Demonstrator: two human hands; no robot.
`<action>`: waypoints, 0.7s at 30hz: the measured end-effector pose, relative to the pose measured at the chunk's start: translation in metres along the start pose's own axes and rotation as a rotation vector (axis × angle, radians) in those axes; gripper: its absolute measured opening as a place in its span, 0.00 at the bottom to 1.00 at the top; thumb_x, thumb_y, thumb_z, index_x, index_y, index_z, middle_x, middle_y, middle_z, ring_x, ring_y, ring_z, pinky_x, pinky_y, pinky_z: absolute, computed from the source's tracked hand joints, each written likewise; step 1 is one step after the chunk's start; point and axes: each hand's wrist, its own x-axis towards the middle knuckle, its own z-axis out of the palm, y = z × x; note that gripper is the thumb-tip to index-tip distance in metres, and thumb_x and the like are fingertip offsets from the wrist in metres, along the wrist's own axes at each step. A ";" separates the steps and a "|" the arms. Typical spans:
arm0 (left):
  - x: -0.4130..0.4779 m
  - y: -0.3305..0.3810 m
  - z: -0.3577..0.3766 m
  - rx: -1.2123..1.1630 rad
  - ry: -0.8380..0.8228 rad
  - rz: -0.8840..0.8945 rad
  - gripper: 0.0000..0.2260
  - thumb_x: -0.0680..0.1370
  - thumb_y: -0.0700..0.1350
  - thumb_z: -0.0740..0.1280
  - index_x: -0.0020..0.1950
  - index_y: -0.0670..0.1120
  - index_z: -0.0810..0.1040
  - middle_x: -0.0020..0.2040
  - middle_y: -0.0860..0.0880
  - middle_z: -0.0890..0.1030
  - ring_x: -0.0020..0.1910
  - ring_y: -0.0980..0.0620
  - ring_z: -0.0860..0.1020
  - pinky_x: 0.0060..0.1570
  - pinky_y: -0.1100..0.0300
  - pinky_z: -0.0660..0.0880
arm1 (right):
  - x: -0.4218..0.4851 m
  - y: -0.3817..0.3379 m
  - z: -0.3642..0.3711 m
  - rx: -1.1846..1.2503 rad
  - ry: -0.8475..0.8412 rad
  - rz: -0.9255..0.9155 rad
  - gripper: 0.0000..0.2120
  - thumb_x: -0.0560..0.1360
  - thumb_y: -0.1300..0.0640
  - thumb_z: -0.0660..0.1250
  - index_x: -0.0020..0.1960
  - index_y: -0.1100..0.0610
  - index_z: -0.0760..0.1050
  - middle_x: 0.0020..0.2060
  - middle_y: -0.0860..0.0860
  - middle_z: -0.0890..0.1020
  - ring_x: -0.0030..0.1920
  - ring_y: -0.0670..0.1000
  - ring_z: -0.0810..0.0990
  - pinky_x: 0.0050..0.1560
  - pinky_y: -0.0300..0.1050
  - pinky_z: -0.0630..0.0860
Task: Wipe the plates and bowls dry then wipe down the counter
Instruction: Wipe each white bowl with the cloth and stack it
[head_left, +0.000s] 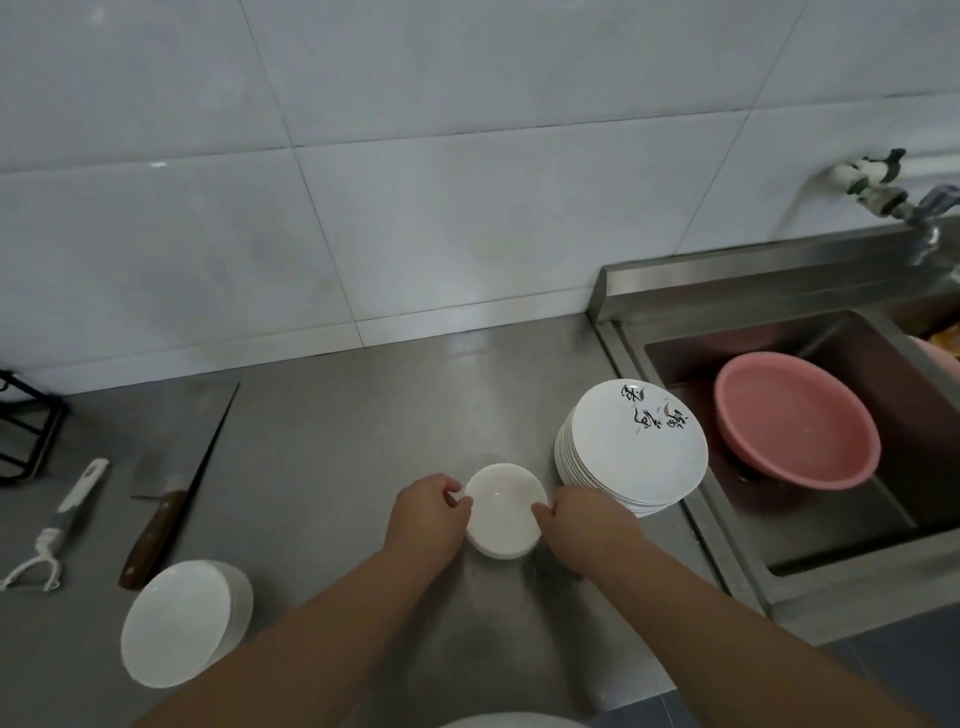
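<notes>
On the counter (337, 441) a peeler (57, 525) and a knife (171, 493) lie at the far left, and a stack of bowls (182, 623) stands near the front edge. In the middle, the left hand (426, 514) and the right hand (587, 525) both pinch the rim of a small bowl (504, 512), one hand at each side. Just right of it stands a stack of plates (634, 447), beside the sink (675, 353), which holds a pink basin (795, 421).
</notes>
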 end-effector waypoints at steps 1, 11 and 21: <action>-0.002 -0.002 -0.005 -0.005 -0.004 0.005 0.11 0.78 0.52 0.72 0.59 0.51 0.81 0.45 0.56 0.79 0.45 0.55 0.78 0.48 0.63 0.71 | -0.004 -0.003 -0.003 -0.016 0.012 -0.005 0.22 0.82 0.38 0.55 0.58 0.53 0.78 0.54 0.53 0.84 0.55 0.57 0.83 0.52 0.49 0.76; -0.046 -0.083 -0.106 0.128 0.089 0.063 0.12 0.78 0.59 0.68 0.60 0.58 0.78 0.50 0.61 0.77 0.47 0.60 0.75 0.48 0.63 0.70 | -0.045 -0.095 -0.008 0.093 0.046 -0.176 0.22 0.76 0.30 0.58 0.61 0.43 0.72 0.43 0.44 0.86 0.42 0.48 0.85 0.52 0.47 0.81; -0.114 -0.238 -0.194 0.150 0.215 -0.201 0.24 0.78 0.60 0.67 0.73 0.55 0.70 0.68 0.53 0.71 0.65 0.50 0.75 0.65 0.54 0.74 | -0.083 -0.239 0.032 0.067 -0.220 -0.431 0.28 0.77 0.29 0.63 0.73 0.40 0.67 0.59 0.45 0.84 0.55 0.47 0.82 0.62 0.48 0.79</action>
